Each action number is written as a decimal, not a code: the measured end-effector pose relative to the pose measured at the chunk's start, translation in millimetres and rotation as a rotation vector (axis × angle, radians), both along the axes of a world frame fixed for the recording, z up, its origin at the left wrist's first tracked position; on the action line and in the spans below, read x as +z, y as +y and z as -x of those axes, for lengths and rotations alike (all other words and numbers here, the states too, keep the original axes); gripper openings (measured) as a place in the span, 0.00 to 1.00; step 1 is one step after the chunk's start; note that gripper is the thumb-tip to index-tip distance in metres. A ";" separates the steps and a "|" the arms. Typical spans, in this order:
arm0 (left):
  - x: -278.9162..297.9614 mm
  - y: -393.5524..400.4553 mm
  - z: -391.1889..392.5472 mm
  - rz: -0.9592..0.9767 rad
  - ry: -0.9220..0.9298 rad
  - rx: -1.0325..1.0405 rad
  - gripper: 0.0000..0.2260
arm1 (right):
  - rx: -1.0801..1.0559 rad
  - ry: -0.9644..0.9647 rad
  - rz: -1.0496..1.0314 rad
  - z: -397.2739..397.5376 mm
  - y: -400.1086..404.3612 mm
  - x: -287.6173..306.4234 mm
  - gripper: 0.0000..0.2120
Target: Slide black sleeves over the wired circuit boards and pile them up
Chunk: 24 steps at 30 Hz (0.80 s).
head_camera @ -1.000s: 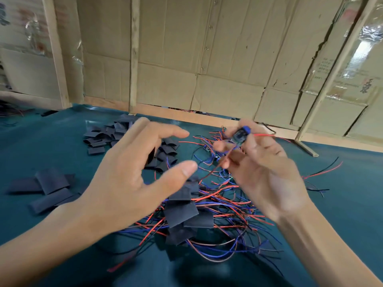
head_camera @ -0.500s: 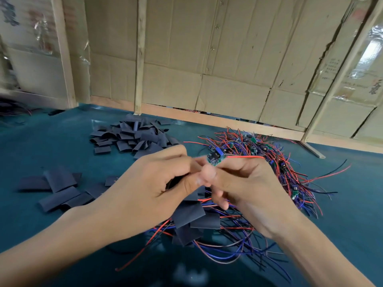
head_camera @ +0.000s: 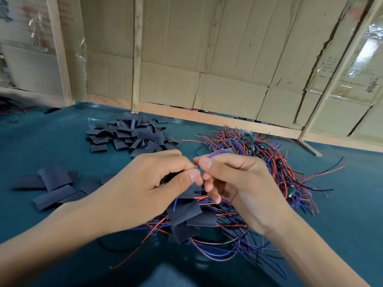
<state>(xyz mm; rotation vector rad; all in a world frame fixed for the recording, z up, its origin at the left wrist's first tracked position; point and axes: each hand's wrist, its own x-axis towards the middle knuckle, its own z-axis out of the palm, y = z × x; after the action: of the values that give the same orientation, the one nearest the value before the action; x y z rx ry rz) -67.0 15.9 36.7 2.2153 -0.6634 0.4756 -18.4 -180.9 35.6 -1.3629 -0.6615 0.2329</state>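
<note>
Half a second ago the small board stood exposed above the fingertips of the right hand (head_camera: pixel 240 183); it is now out of sight. The left hand (head_camera: pixel 149 183) has closed in until both sets of fingertips meet. A black sleeve (head_camera: pixel 169 177) shows as a dark patch inside the left hand's curl. Judged from this, the board has entered the sleeve, or is about to; the frame does not show which.

Left fingers are curled and clamped on the sleeve. Right thumb and forefinger are pinched on the red and blue wires (head_camera: pixel 217 152).

The sleeve's long axis cannot be read. The wires arch from the pinch away toward the table's right edge.

The work is held above the middle of the table (head_camera: pixel 51 141), over the finished pile (head_camera: pixel 186 216) at the near edge. Loose sleeves (head_camera: pixel 132 135) and unsleeved boards (head_camera: pixel 259 154) lie toward the far edge.
</note>
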 end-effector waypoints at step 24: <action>-34.2 2.7 -31.9 0.170 -0.199 -0.145 0.35 | -0.181 -0.069 -0.340 -3.8 -2.3 7.3 0.05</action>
<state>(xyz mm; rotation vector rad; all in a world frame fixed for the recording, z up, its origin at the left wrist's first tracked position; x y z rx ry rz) -35.1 18.6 2.5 1.9614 -0.8492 0.6586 -14.6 -183.2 42.9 -1.0980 -0.5994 -0.0707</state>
